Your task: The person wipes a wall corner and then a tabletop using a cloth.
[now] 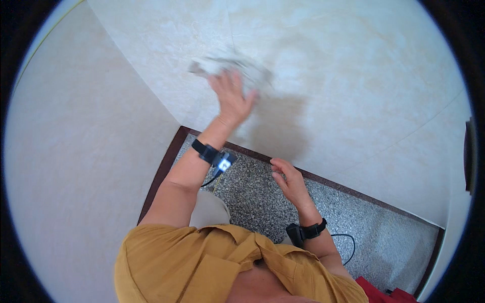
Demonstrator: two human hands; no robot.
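Note:
My left hand (232, 96) is raised to the pale, marbled wall (341, 91), its fingers spread over a whitish cloth (246, 68). Motion blurs both the hand and the cloth, and part of the cloth is hidden beneath the fingers. The cloth appears pressed flat to the wall. Lower down, my right hand (290, 181) hangs in front of the wall's base with its fingers loosely bent. Nothing shows between its thumb and fingers.
Dark red skirting (261, 156) runs along the speckled stone floor (257, 193). A second wall (83, 125) meets the first at a corner on the left. Wrist-worn devices with black cables are on both arms. Red fabric (382, 291) lies at lower right.

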